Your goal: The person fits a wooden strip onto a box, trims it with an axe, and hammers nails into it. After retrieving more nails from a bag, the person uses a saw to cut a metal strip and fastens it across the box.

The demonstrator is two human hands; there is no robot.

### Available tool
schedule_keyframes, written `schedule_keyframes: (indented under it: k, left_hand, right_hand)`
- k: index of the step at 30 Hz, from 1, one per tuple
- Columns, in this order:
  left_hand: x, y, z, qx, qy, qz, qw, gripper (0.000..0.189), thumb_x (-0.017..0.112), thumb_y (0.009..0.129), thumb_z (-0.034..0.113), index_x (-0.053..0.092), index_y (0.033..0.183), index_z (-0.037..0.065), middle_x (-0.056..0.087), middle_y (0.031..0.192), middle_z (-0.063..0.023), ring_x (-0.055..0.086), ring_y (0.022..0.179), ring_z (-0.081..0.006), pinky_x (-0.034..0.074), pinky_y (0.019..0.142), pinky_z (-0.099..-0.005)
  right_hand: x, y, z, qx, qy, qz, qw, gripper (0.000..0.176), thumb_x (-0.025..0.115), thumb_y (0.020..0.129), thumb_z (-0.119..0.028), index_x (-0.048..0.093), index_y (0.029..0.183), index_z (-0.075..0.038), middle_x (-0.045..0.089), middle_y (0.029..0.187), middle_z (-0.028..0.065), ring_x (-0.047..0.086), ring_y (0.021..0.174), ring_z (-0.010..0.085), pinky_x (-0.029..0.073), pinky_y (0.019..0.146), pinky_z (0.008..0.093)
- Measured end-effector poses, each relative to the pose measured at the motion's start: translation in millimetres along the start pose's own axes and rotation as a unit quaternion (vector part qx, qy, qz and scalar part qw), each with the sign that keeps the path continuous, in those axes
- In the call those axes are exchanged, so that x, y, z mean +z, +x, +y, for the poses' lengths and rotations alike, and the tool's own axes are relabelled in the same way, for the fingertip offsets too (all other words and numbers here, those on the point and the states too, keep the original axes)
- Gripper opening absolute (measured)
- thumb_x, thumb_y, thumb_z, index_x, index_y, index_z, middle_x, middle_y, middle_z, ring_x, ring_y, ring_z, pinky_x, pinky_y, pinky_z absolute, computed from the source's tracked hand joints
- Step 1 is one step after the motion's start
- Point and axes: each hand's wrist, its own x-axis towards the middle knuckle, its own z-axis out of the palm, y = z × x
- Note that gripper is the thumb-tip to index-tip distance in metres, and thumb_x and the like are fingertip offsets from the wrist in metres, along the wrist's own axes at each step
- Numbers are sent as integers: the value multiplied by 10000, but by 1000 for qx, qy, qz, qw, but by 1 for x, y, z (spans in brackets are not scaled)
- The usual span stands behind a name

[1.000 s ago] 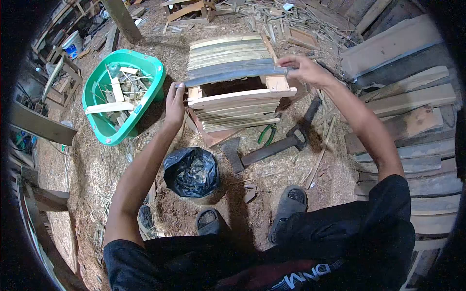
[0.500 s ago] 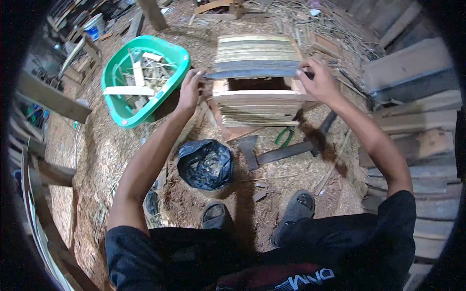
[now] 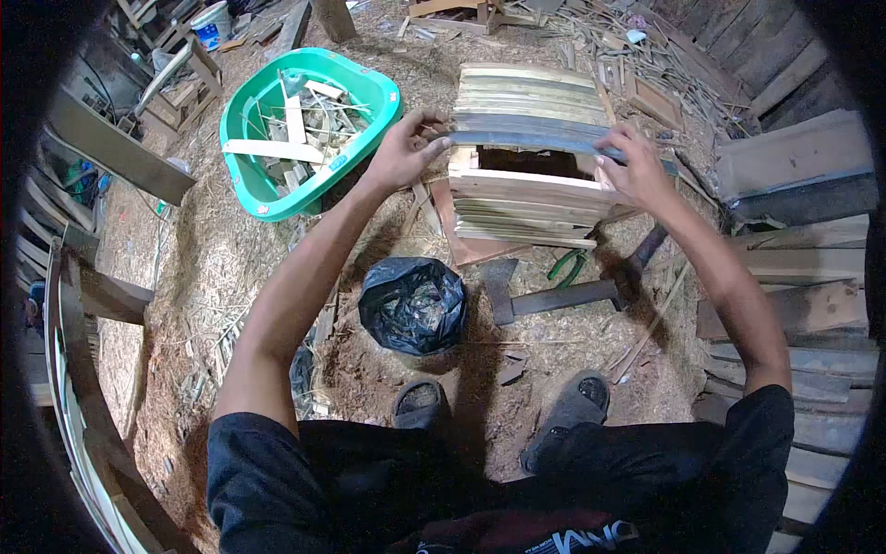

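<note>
A small wooden crate (image 3: 526,185) made of pale slats stands on the dirt floor in front of me. Across its top lies a grey slat (image 3: 521,129). My left hand (image 3: 406,148) pinches the slat's left end, and my right hand (image 3: 637,171) grips its right end at the crate's right corner. Below the grey slat a dark gap opens into the crate. More pale slats cover the far part of the top.
A green plastic tub (image 3: 369,102) holding wood offcuts sits to the left. A black plastic bag (image 3: 413,305) lies near my feet, with a hatchet (image 3: 544,300) and green-handled pliers (image 3: 565,266) beside it. Stacked planks (image 3: 803,277) fill the right side; wood scraps litter the far ground.
Both hands have kept hold of the grey slat on the crate. The view has shifted, so the crate and tub now sit further right in frame.
</note>
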Motion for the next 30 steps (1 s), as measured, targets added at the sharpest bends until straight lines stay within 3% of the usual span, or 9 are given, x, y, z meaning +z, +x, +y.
schedule_keyframes:
  k: [8, 10, 12, 13, 15, 19, 24, 26, 30]
  left_hand:
    - [-5, 0, -12, -25, -110, 14, 993, 321, 655, 908, 51, 561, 1209, -14, 634, 1057, -71, 595, 983, -129, 498, 857, -263]
    - [0, 0, 3, 15, -54, 97, 994, 361, 644, 921, 73, 539, 1259, 1, 617, 1120, -78, 589, 1027, -151, 489, 894, -281]
    - [9, -1, 19, 36, -36, 214, 976, 435, 628, 940, 119, 476, 1332, 9, 586, 1185, -91, 574, 1068, -173, 482, 909, -293]
    - [22, -1, 33, 84, -93, 321, 939, 373, 652, 940, 191, 535, 1237, -3, 591, 1079, -68, 567, 971, -151, 474, 852, -278]
    - [39, -9, 59, 24, -130, 342, 930, 365, 621, 961, 166, 522, 1266, -9, 601, 1101, -77, 575, 991, -153, 483, 879, -284]
    - [72, -39, 94, 42, -211, 118, 969, 396, 500, 1028, 193, 470, 1357, -24, 598, 1237, -120, 574, 1122, -175, 472, 957, -320]
    - [96, -45, 98, -28, -312, 65, 948, 349, 397, 1065, 244, 467, 1279, -23, 641, 1110, -135, 620, 1029, -222, 491, 942, -360]
    - [104, -49, 88, -31, -355, 84, 931, 284, 381, 1071, 253, 512, 1143, 12, 670, 951, -121, 639, 905, -184, 508, 868, -332]
    - [133, -93, 63, -84, -287, -16, 954, 297, 404, 1063, 279, 514, 1143, 14, 659, 935, -96, 638, 852, -161, 521, 785, -308]
  right_hand:
    - [-17, -15, 20, 28, 50, -13, 998, 290, 708, 854, -177, 621, 1060, 7, 619, 1000, 162, 623, 927, 311, 489, 814, 376]
    - [-17, -15, 19, -18, 60, 25, 998, 277, 695, 874, -167, 624, 1088, -8, 616, 988, 134, 615, 924, 278, 483, 810, 356]
    - [-25, -18, 1, 55, 74, 37, 995, 242, 705, 873, -179, 646, 1037, -10, 624, 948, 136, 624, 889, 264, 486, 772, 346]
    - [-26, -17, -11, 92, 82, 43, 991, 228, 709, 873, -186, 658, 1011, -12, 628, 928, 137, 629, 871, 257, 488, 752, 341]
    - [-19, -17, -24, 147, 183, 38, 971, 271, 701, 905, -239, 644, 1036, -9, 646, 914, 82, 626, 838, 170, 486, 708, 322]
    - [-16, -10, -83, 191, 359, -5, 913, 327, 706, 911, -283, 617, 1080, -18, 648, 911, 46, 596, 840, 96, 491, 710, 269]
    - [20, -22, -112, 76, 396, 9, 915, 275, 663, 914, -175, 611, 1114, 7, 605, 1034, 112, 593, 917, 180, 491, 804, 313]
    - [16, -34, -117, 70, 353, -4, 933, 241, 593, 957, -146, 603, 1145, 3, 606, 1030, 81, 572, 920, 142, 471, 830, 288]
    - [26, -88, -96, 141, 326, 12, 934, 171, 503, 990, -113, 603, 1080, -7, 587, 933, 29, 532, 839, 95, 448, 772, 257]
